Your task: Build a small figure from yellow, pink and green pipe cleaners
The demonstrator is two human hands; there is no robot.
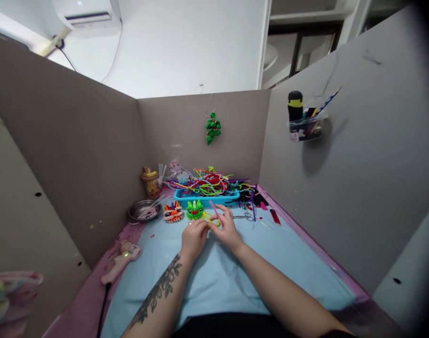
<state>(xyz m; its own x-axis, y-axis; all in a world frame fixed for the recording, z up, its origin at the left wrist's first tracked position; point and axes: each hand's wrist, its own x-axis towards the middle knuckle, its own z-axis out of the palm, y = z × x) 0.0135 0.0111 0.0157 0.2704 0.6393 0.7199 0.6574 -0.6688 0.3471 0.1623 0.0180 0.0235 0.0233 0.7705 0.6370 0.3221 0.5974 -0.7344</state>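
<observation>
My left hand [194, 238] and my right hand [230, 232] meet over the blue table cover, fingertips close together. Between them are thin yellow pipe cleaners [208, 216], pinched by my left fingers. A slim pink stick [213, 207] slants up out of my right hand, held between its fingers; its exact kind is unclear. Just beyond my left hand sits a green animal-head figure [195, 210] made of fuzzy stems. To its left is a similar orange and white figure [173, 213]. Scissors [248, 216] lie to the right of my right hand.
A blue tray [182, 200] heaped with colourful pipe cleaners [214, 183] stands at the back. A metal bowl [144, 217] is at left, with a pink glue gun [122, 264] and its cable nearer. Grey partitions [200, 155] enclose the table; a plastic holder [306, 129] hangs at right.
</observation>
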